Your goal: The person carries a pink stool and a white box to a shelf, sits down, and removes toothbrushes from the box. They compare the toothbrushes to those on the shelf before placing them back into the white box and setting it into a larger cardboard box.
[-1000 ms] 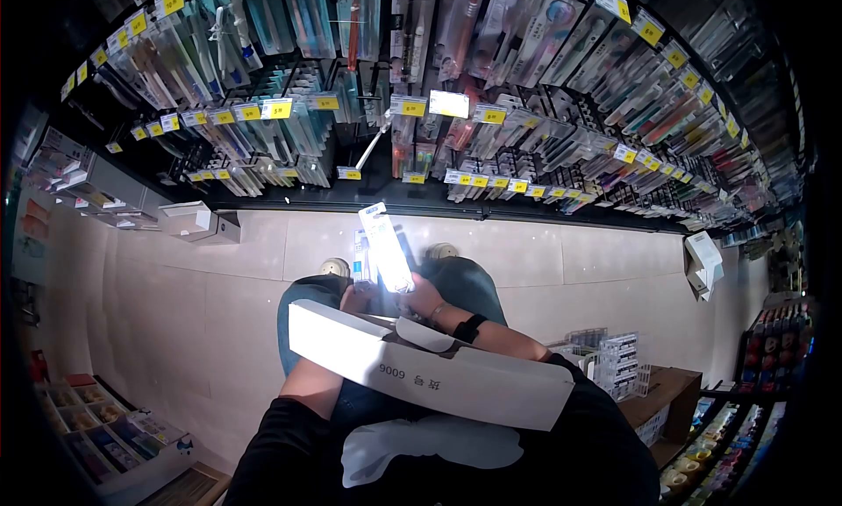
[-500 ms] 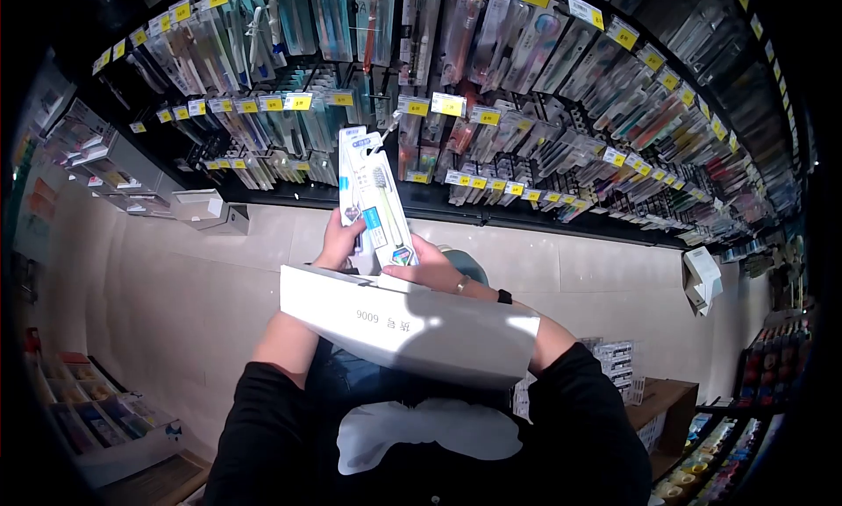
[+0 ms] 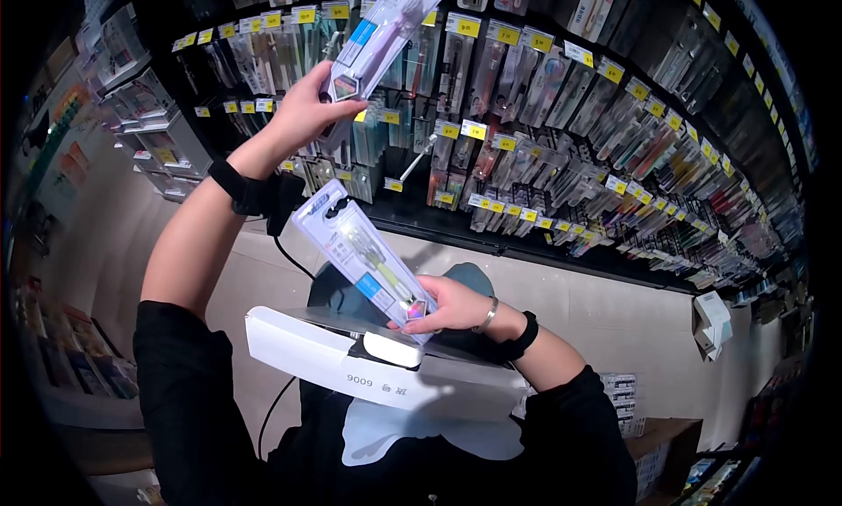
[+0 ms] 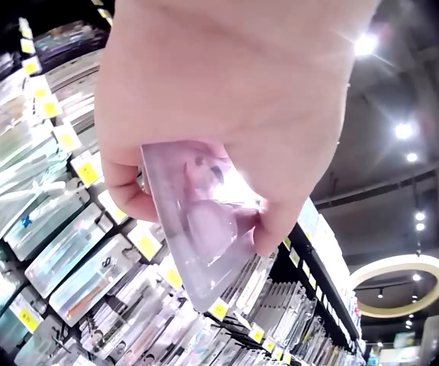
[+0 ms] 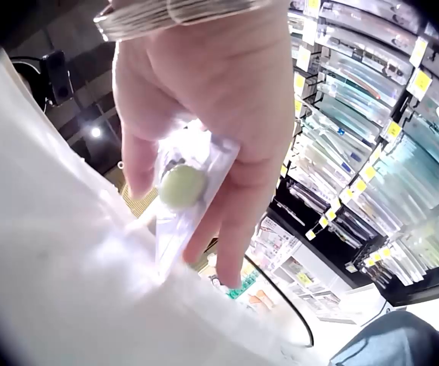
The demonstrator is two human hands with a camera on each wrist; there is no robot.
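Note:
In the head view my left hand (image 3: 303,111), arm stretched forward, grips the lower end of a packaged toothbrush (image 3: 386,37) with a purplish brush. It overlaps the upper rows of the rack. From the left wrist view, thumb and fingers pinch the clear pack (image 4: 204,236) from both sides. Lower down, my right hand (image 3: 452,304) holds a second packaged toothbrush (image 3: 351,247) by its bottom end, tilted up to the left. Its brush is green, and the round handle end (image 5: 183,185) shows through the plastic. Just below it, a long white box (image 3: 307,352) with its top open lies across the lap.
Ahead stands a display rack of hanging toothbrush packs (image 3: 570,111) with yellow price tags (image 3: 465,25). A white carton (image 3: 712,322) is on the floor at right. Behind the right elbow are a brown box (image 3: 671,436) and white baskets (image 3: 621,396). A black cable (image 3: 294,260) hangs from the left wrist.
The two packs, earlier side by side in front of the box, are now apart. My left hand has risen forward to the rack with one; the right keeps the other low over the box.

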